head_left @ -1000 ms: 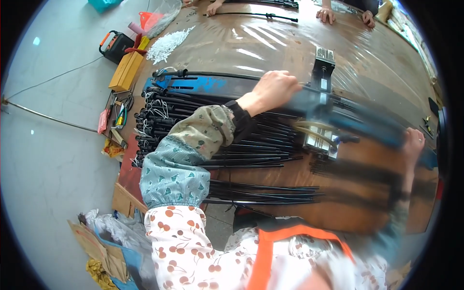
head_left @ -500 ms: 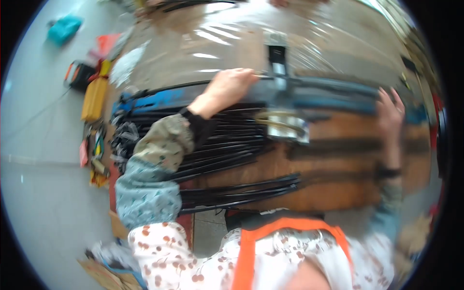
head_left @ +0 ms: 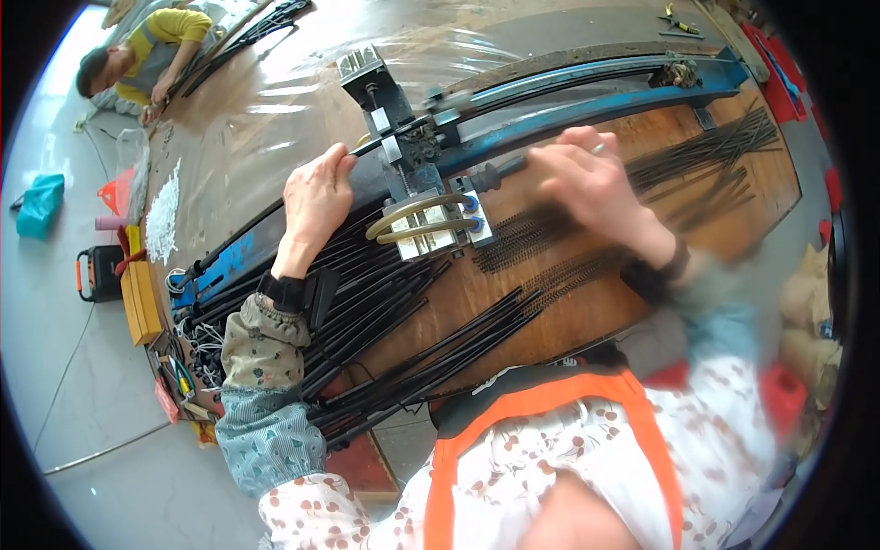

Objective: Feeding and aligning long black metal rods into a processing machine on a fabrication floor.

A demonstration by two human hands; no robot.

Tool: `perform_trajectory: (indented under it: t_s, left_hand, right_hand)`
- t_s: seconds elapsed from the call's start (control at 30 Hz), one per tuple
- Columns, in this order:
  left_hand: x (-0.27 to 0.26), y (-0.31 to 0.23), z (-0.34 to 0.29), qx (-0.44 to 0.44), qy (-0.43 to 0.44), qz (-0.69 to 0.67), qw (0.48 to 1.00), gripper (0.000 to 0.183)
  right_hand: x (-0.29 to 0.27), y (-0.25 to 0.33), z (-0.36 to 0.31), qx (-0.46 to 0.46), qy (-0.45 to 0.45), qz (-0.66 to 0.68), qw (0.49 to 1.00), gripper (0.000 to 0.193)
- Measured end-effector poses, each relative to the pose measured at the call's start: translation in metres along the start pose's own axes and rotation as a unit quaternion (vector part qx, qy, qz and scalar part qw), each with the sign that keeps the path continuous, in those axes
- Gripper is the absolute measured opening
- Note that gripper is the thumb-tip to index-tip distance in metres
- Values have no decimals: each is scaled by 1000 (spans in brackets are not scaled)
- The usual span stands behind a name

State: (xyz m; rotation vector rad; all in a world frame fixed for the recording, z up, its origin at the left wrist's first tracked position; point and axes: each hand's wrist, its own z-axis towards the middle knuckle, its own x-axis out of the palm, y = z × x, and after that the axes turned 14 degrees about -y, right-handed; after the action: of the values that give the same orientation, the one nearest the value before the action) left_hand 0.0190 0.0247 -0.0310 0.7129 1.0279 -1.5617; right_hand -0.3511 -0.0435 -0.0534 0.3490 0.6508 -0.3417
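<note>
My left hand [head_left: 316, 203] is closed at the left side of a clamping machine head [head_left: 417, 170], fingers pinched at the end of a thin black rod [head_left: 378, 141] that runs toward the head. Two curved tan hoses [head_left: 417, 213] and metal blocks sit on the head's near end. My right hand [head_left: 587, 174] is raised right of the head, over the bench, fingers curled in and blurred by motion; what they hold, if anything, is hidden. A long blue rail [head_left: 587, 119] passes behind it. Below my left hand lie several black tubes [head_left: 357, 284].
Dark coil springs [head_left: 532, 238] continue from the tubes across the wooden bench [head_left: 587, 321]. Pliers [head_left: 678, 23] lie at the far right. A person [head_left: 151, 60] in yellow works at the far left. A yellow box [head_left: 139, 302] and black-orange case [head_left: 99, 273] stand left.
The view has turned, so the rail now slants and a person shows at far left. My right hand has come from the rail's right end toward the machine head, its fingers curling in.
</note>
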Motion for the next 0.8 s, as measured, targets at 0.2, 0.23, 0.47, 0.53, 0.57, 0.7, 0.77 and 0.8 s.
perform_trajectory:
  t_s: [0.2, 0.23, 0.47, 0.53, 0.57, 0.7, 0.77, 0.8]
  left_hand:
    - [8, 3, -1, 8, -1, -20, 1000, 14]
    - [11, 5, -2, 41, -33, 4, 999, 15]
    - [15, 19, 23, 251, -144, 110, 951, 8]
    - [-4, 98, 17, 280, -164, 174, 930, 6]
    - [-14, 118, 17, 288, -195, 197, 917, 9]
    - [-28, 54, -38, 175, -251, 303, 903, 17]
    - [-38, -42, -106, 114, -88, 174, 974, 16]
    - [-50, -73, -148, 118, -49, 141, 982, 17]
  right_hand:
    - [39, -3, 11, 51, 27, 169, 984, 22]
    - [38, -3, 7, 59, 33, 193, 979, 21]
    - [12, -2, 5, 38, 68, 70, 995, 23]
    - [-6, 48, -16, -69, 119, 60, 989, 27]
    - [-13, 70, -35, -103, 191, 116, 969, 25]
    - [-11, 94, -67, -132, 250, 86, 955, 19]
    - [-11, 86, -79, -104, 218, 89, 966, 20]
    - [-6, 87, -80, -91, 175, 118, 973, 21]
